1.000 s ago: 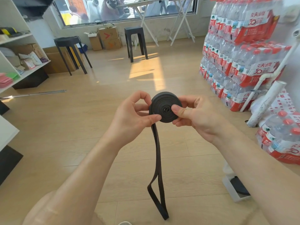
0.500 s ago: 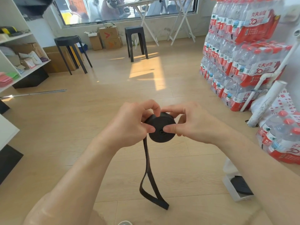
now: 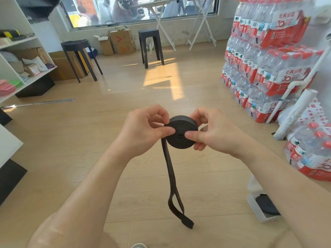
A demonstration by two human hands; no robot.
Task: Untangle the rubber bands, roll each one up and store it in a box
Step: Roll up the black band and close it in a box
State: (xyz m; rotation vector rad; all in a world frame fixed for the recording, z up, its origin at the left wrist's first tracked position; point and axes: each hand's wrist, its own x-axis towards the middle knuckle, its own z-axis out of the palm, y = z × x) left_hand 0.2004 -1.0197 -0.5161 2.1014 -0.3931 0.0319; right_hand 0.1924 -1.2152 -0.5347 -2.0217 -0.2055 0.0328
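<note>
Left hand and right hand pinch the rolled rubber band; its tail hangs toward 6 o'clock.

The black rubber band is coiled into a disc, its looped tail hanging. A second roll lies in the box.

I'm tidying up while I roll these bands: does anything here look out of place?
A long metal strip lies loose on the floor by the white shelves, where someone could trip. The rubber band roll looks tidy; only its tail hangs free.
</note>
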